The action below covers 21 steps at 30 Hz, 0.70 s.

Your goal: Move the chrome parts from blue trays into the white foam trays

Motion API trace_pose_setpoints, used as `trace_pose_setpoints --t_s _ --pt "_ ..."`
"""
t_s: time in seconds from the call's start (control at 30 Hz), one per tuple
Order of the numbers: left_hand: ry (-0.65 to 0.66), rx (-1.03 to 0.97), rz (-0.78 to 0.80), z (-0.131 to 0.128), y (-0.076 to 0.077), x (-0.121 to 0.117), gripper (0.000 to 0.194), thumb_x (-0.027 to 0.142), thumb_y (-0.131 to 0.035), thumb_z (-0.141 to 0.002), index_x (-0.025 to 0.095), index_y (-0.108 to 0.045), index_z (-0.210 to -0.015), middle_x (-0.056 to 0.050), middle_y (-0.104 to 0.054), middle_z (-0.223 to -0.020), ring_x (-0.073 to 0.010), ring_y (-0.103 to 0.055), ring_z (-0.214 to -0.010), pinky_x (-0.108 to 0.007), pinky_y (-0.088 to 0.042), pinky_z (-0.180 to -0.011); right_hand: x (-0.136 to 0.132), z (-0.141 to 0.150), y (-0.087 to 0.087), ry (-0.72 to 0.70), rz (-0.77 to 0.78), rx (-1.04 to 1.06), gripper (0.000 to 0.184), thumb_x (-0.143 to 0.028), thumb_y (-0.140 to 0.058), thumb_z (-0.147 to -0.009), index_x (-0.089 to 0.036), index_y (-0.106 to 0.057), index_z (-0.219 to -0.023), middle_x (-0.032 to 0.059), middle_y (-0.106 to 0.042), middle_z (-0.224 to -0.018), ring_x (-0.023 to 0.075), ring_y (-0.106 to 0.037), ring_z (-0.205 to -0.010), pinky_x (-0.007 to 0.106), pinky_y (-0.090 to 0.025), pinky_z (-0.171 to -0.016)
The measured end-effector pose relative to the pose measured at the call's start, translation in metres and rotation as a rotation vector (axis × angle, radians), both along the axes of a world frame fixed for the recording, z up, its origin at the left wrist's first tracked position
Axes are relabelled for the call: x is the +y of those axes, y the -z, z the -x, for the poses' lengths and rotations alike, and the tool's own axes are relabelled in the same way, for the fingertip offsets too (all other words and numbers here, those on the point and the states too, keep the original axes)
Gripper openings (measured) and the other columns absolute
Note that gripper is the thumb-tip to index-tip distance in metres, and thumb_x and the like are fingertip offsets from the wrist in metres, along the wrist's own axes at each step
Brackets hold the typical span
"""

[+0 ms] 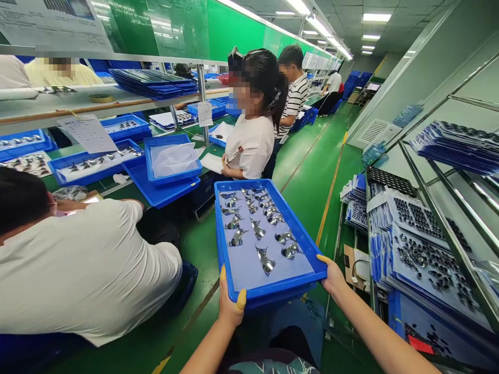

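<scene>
Both my hands carry a blue plastic tray lined with a pale sheet. My left hand grips its near edge, with yellow finger cots on the thumb and a finger. My right hand holds the right corner, its yellow-tipped thumb resting on the rim. Several shiny curved metal parts lie in rows on the sheet, apart from each other. Underneath, the tray's bottom is hidden from me.
A co-worker in a white shirt bends at the bench on my left, beside stacked blue trays. Another seated person faces that bench. Metal racks on my right hold stacked trays of dark parts. The floor is green.
</scene>
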<state>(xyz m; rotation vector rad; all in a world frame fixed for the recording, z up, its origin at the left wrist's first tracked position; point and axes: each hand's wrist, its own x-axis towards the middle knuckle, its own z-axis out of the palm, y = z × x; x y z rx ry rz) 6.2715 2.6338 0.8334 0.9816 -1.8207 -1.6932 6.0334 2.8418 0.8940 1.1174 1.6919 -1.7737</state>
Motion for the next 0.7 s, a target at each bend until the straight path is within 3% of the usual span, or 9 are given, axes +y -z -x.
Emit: trace_pose_setpoints --t_s 0.2,0.47,0.7 --pt "0.032 0.097 -0.032 0.001 0.002 -0.016 0.083 0.057 -0.058 -0.072 0.018 -0.033 -0.14 -0.016 -0.045 -0.135 -0.0345 -0.044 -0.124 -0.05 -0.035 -0.105 -0.013 -0.006 -0.008 0.034 0.029 0.03 0.014 -0.009 -0.056 -0.067 -0.016 -0.057 -0.079 0.0017 -0.065 -0.054 0.0209 -0.066 -0.056 0.036 -0.059 -0.064" --pt "0.062 0.108 -0.047 0.025 -0.02 -0.056 0.093 0.076 -0.056 -0.063 0.018 -0.034 -0.133 -0.016 -0.048 -0.128 -0.0328 -0.048 -0.12 -0.049 -0.038 -0.103 -0.042 -0.005 -0.032 0.077 0.076 0.12 0.016 -0.006 -0.052 -0.067 -0.017 -0.059 -0.076 -0.0019 -0.064 -0.054 0.0154 -0.063 -0.054 0.028 -0.057 -0.062" --pt "0.146 0.206 -0.019 0.059 -0.021 -0.088 0.091 0.077 -0.058 -0.06 0.02 -0.038 -0.128 -0.013 -0.049 -0.128 -0.0281 -0.046 -0.123 -0.044 -0.035 -0.108 -0.046 0.024 -0.009 0.041 0.001 0.222 0.017 -0.011 -0.055 -0.069 -0.017 -0.06 -0.085 -0.0047 -0.066 -0.063 0.0124 -0.061 -0.058 0.027 -0.056 -0.065"
